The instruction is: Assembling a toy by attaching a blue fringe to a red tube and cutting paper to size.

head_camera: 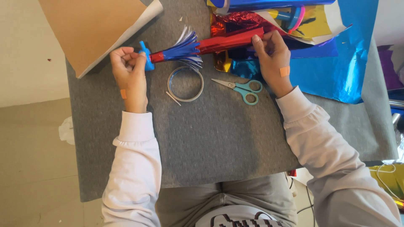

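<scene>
Gripping a red foil tube [229, 42] at both ends, hands [130, 69] hover over a grey mat [219, 134].

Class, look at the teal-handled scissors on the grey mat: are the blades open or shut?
Shut. The scissors lie flat with both blades together in one point and the handle loops side by side; neither hand touches them.
</scene>
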